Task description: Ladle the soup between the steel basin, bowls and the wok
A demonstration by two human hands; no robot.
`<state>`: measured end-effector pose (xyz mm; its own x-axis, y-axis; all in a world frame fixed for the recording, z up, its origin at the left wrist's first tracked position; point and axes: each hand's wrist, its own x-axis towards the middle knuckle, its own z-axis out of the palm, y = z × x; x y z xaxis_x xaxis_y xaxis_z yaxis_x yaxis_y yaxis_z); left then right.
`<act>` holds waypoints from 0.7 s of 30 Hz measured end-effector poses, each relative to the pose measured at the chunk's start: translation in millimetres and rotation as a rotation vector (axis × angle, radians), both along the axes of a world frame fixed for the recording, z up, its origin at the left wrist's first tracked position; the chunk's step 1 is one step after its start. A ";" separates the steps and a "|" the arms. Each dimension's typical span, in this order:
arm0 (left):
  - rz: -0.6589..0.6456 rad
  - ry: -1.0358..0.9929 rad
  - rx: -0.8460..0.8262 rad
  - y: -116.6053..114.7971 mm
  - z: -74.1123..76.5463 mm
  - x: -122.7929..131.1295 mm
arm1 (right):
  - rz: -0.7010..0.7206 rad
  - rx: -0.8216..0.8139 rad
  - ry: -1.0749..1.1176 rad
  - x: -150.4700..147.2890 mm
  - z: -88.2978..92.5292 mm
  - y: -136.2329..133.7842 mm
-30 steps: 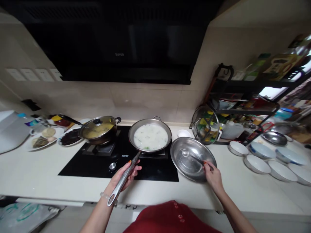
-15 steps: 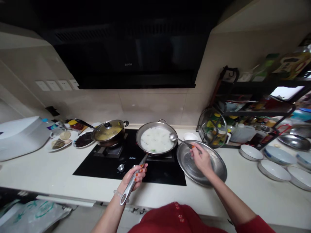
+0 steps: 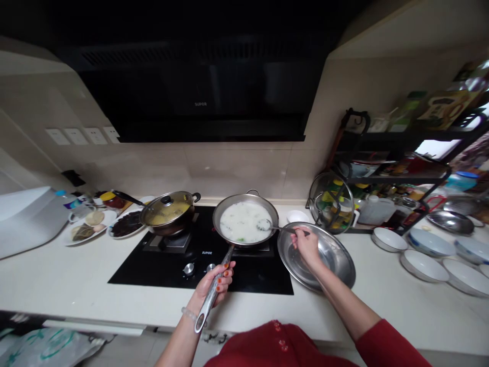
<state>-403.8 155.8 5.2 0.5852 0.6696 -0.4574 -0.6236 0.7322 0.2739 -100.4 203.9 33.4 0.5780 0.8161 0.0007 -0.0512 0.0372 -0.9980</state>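
My left hand is wrapped round the long metal handle of a frying pan, which sits on the right burner of the black stove. White soupy food with green bits fills the pan. In my right hand is a ladle; its head dips into the white food at the pan's right side. Below that hand, a wide steel basin rests on the counter, overlapping the stove's right edge.
A lidded pan with yellowish contents stands on the left burner. Plates of food, one a dark-food plate, lie left of it. A glass lid leans by the black rack. Several bowls stand at right. The range hood hangs overhead.
The ladle's head has gone from above the pan's right rim down into the white food, moving slightly left. My left hand keeps hold of the pan handle.
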 end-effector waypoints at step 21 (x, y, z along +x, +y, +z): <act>0.007 0.018 0.018 1.5 -12.2 -4.3 | -0.010 0.006 0.165 3.8 19.1 -14.6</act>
